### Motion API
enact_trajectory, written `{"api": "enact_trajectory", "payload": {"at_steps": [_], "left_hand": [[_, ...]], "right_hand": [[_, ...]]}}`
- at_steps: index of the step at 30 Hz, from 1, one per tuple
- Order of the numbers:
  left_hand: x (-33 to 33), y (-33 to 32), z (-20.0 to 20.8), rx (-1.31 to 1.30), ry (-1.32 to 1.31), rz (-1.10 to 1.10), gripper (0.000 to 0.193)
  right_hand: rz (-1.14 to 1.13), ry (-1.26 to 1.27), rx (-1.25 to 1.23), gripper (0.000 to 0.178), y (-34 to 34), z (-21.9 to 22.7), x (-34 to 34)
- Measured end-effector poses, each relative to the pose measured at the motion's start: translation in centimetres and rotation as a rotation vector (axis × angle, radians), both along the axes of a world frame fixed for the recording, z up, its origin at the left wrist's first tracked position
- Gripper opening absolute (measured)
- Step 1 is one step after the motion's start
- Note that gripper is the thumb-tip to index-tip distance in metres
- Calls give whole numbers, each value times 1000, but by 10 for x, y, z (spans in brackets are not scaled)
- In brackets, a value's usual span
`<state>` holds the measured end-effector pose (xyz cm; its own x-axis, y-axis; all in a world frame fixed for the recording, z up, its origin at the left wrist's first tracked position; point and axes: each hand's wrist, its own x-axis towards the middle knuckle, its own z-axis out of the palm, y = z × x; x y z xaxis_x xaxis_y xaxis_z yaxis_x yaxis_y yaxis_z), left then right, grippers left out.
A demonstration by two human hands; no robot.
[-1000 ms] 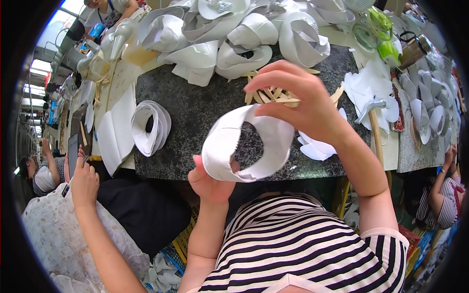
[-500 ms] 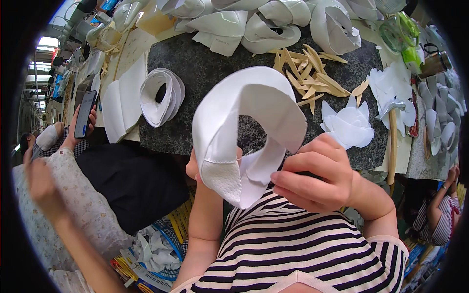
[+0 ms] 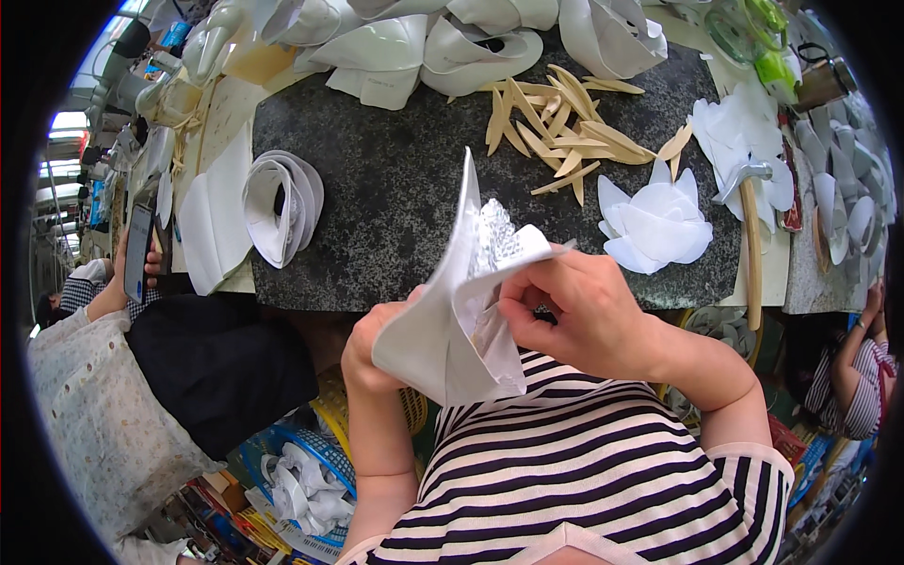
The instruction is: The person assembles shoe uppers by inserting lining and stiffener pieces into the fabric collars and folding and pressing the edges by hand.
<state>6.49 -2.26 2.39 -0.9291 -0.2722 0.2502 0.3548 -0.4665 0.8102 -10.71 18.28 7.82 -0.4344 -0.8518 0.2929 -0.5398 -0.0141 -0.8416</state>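
A white shoe upper (image 3: 435, 331) is held up in front of my chest, over the near edge of the dark speckled table (image 3: 367, 169). It is tilted and seen partly edge-on, with some crinkled, perforated lining showing inside. My left hand (image 3: 374, 347) grips its left side; some of those fingers are behind the white material. On the other side my right hand (image 3: 589, 309) is closed, thumb and fingers pinching the upper's edge near its opening. Tan crescent-shaped pieces (image 3: 565, 132) lie scattered beyond. Thin white rounded pieces (image 3: 656, 226) are heaped to their right.
Nested white uppers (image 3: 282, 209) stand at the table's left, with more uppers (image 3: 480, 58) along the back. A hammer (image 3: 750, 240) lies at the right. A person holding a phone (image 3: 138, 254) sits at my left. Below is a blue basket (image 3: 320, 452) of white pieces.
The shoe upper has been turned from facing me with its opening to nearly edge-on. My right hand has shifted onto its edge. The neighbour's blurred raised arm is gone from view.
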Motion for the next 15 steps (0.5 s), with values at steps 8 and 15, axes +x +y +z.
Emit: {"api": "enact_trajectory", "payload": {"at_steps": [8, 15], "left_hand": [[-16, 2, 23, -330, 69, -55, 37], [-7, -8, 52, -224, -391, -328, 23]], "right_hand": [[-49, -574, 111, 36, 6, 5, -9], [187, -979, 177, 41, -3, -13, 2]]}}
